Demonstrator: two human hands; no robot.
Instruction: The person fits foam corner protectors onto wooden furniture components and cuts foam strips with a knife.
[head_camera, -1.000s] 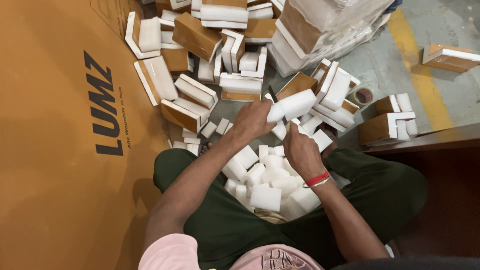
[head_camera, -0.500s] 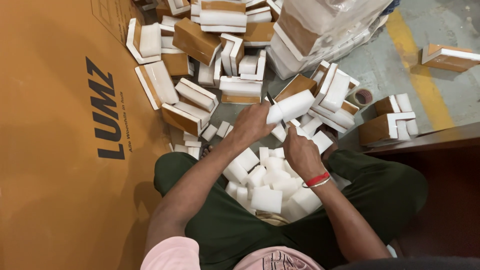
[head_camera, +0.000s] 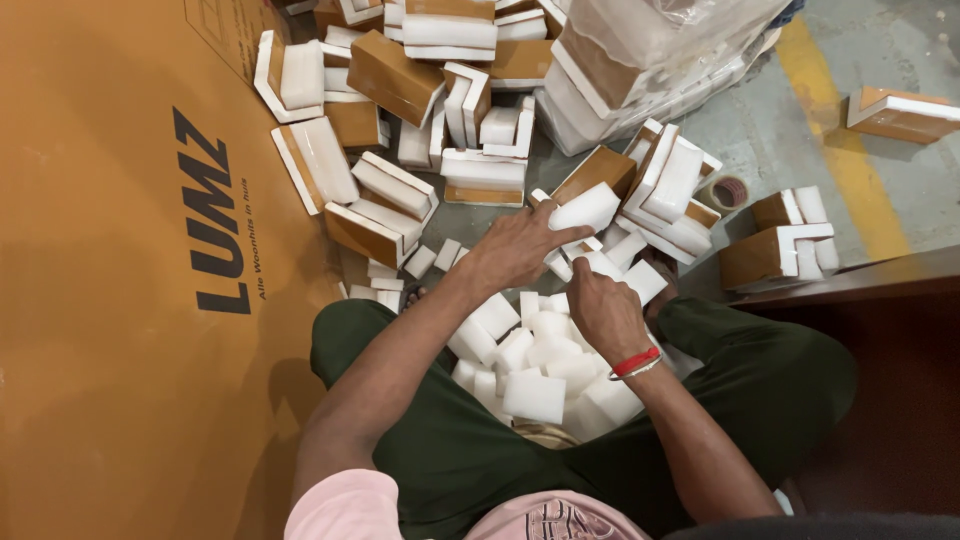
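The left hand (head_camera: 518, 248) holds a white foam block (head_camera: 585, 208) in a tight grip. The right hand (head_camera: 603, 312) sits just beside it, its grip closed on small foam pieces (head_camera: 600, 265). More foam bits (head_camera: 535, 365) fill the lap.

hands: two showing, left hand (head_camera: 515, 250) and right hand (head_camera: 603, 312) | tape roll (head_camera: 727, 192): one lying right of grip | red wristband (head_camera: 636, 362): one | white foam blocks (head_camera: 533, 395): lying below grip, too many to count
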